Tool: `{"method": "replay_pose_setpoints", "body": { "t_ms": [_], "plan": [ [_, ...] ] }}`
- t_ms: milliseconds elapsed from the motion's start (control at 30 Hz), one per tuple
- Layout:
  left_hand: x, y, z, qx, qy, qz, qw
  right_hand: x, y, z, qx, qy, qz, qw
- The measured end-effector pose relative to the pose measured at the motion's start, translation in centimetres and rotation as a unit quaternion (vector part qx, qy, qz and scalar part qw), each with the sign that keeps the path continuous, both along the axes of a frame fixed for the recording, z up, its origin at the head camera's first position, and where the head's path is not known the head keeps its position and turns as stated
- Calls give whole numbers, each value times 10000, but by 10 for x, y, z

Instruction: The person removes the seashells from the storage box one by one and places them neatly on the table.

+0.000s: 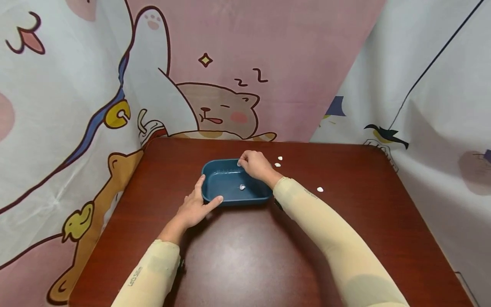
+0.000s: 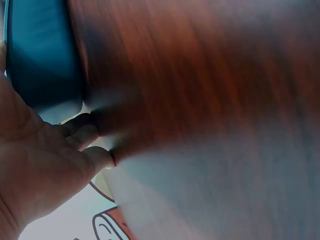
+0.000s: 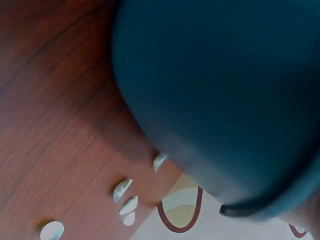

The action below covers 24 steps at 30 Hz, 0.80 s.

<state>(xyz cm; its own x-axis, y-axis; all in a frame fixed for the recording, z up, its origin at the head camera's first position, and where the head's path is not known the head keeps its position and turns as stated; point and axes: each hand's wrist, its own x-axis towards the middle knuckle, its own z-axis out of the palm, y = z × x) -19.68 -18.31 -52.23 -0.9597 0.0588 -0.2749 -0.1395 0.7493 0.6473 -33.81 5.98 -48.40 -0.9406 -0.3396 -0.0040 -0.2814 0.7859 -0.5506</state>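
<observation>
A dark teal rectangular tray (image 1: 224, 201) lies on the table, with a small whitish piece (image 1: 242, 186) on its floor. My left hand (image 1: 193, 207) touches its near left corner, thumb at the front rim and the other fingers spread along the left side. Over the far right part of the tray is my right hand (image 1: 255, 164), fingers curled together, with a tiny pale piece showing at the fingertips. The tray's wall (image 3: 210, 100) hides most of that hand in the right wrist view.
Small white shell-like pieces (image 1: 278, 165) lie on the brown table (image 1: 238, 256) right of the tray; the right wrist view shows several, including a round one (image 3: 52, 230). A cartoon-printed cloth (image 1: 291, 64) hangs behind the table and along both sides.
</observation>
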Motion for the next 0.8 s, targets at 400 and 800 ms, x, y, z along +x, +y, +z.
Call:
{"method": "replay_pose_setpoints", "body": {
  "t_ms": [400, 800],
  "plan": [
    [-1, 2, 1, -51, 44, -7, 10000, -14, -12, 15, 5, 7, -558, 9984],
    [-3, 2, 0, 14, 49, 34, 10000, -21, -8, 17, 21, 64, -760, 9971]
  ]
}}
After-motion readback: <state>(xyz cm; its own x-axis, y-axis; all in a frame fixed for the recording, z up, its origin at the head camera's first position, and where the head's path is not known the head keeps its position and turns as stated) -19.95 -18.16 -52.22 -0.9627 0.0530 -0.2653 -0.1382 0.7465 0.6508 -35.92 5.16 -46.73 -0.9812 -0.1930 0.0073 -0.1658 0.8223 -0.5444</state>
